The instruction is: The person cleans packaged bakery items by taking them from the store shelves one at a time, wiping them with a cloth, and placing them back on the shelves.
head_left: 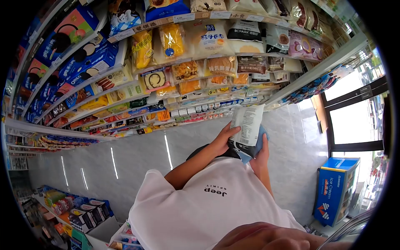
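Note:
A food packet (248,121) with a white, densely printed back, a barcode and a dark band at its near end is held in front of my body. My left hand (225,139) grips its left edge, with the thumb lying on the printed side. Around the right side, my right hand (261,152) is closed, its thumb along the edge. A bluish surface (263,136) shows beside and below the white panel; I cannot tell whether it belongs to the same packet. The fingers behind are hidden.
Shelves ahead carry bagged breads (208,37) and cakes. Blue Oreo boxes (98,58) fill the left shelves. A blue ice cream freezer (333,191) stands at right beside a glass door (354,121). Boxed goods (89,214) are displayed at lower left on the grey floor (137,154).

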Motion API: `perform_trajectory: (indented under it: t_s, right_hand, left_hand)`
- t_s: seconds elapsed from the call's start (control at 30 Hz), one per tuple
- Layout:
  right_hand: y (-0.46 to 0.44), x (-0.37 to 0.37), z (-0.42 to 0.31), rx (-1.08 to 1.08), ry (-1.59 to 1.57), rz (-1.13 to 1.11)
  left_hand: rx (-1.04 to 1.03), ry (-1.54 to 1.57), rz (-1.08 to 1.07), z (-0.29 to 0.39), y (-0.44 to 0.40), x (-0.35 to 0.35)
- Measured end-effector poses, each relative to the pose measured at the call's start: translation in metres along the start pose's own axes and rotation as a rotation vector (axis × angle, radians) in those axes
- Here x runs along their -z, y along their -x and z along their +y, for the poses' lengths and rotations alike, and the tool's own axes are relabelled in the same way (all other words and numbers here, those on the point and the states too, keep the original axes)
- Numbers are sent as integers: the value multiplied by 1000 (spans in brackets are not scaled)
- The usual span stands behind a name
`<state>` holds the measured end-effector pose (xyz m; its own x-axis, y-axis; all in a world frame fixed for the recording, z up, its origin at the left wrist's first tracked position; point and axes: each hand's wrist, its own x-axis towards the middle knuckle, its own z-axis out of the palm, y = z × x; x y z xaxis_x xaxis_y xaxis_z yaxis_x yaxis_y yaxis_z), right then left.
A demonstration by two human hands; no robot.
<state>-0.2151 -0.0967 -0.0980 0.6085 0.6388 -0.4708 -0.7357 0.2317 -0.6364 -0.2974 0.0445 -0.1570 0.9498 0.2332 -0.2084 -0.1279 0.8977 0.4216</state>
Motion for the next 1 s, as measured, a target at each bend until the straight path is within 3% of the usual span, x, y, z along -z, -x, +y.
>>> perform_trajectory:
  t_s: [0.13, 0.2, 0.33, 0.43, 0.67, 0.87, 1.0]
  right_hand:
    - [4, 0, 2, 95, 91, -42]
    - [12, -7, 1, 134, 69, 12]
    - [11, -10, -10, 214, -61, 158]
    - [10, -9, -25, 286, -151, 194]
    - [11, 2, -40, 384, -223, 182]
    - [11, 1, -42, 438, -214, 235]
    - [11, 7, -37, 567, -102, 277]
  left_hand:
    - [65, 118, 7, -2, 0, 0]
    - [175, 245, 48, -1, 3, 5]
    - [142, 309, 54, 1, 4, 19]
    - [50, 224, 161, 8, 3, 21]
    - [-132, -51, 189, 21, 3, 20]
    - [-110, 69, 170, 26, 6, 2]
    - [-96, -95, 171, 22, 7, -4]
